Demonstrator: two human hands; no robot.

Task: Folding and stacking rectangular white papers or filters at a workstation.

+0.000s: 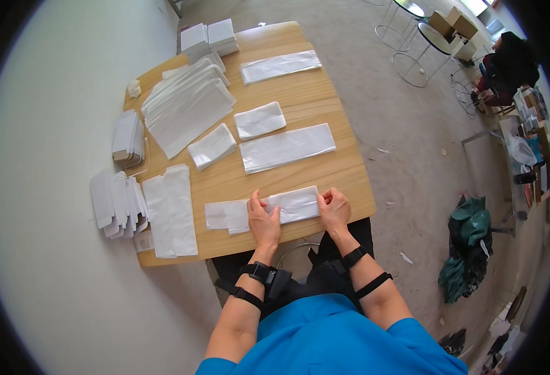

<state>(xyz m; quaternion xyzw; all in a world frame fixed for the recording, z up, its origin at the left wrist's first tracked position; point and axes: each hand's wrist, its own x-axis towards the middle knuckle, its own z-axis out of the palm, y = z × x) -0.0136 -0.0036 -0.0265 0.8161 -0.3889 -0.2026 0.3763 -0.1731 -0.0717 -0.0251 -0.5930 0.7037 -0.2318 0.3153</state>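
Observation:
Near the table's front edge lies a thin white plastic bag point(295, 203), folded into a long strip with its left part spread in uneven layers. My right hand point(335, 209) pinches the strip's right end between thumb and fingers. Across the middle of the strip rests my left hand point(264, 222), its thumb apart from the loosely curled fingers. Just beyond the hands is another long folded white strip point(287, 147). Two shorter folded white pieces, one upright point(260, 120) and one tilted point(212, 146), lie farther left.
A fanned pile of white bags point(187, 103) covers the wooden table's point(344, 178) far left. White boxes point(209, 39) stand behind it; flat white cartons point(119, 203) line the wall side. Round stools point(434, 39), a seated person point(509, 69) and a green-black bag heap point(469, 244) are to the right.

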